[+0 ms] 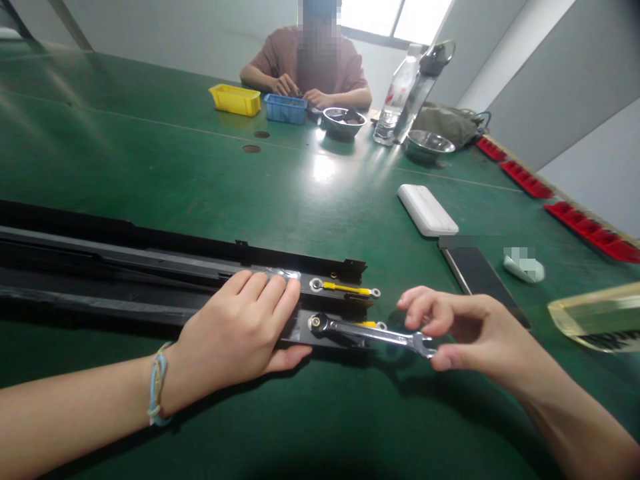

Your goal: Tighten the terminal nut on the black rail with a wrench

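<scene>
My left hand (245, 320) is closed over the end part of two long black metal channels (165, 310), thumb along the near edge. Two yellow wires (347, 289) with ring terminals lie at the channel ends, the nearer one partly hidden by a combination wrench (373, 331). The wrench's ring end sits around a brass-coloured fastener on the nearer channel. At its open-jaw end, my right hand (460, 327) is closed loosely, with thumb and index finger on either side of the jaw. A piece of clear plastic (285, 273) shows beside my left fingers.
A white power bank (427, 210), a phone (483, 277) and a white mouse-like object (523, 267) lie to the right. Across the green table (150, 153), a person handles something behind yellow (235, 100) and blue bins (285, 109). Metal bowls (345, 123) and bottles (395, 100) stand nearby.
</scene>
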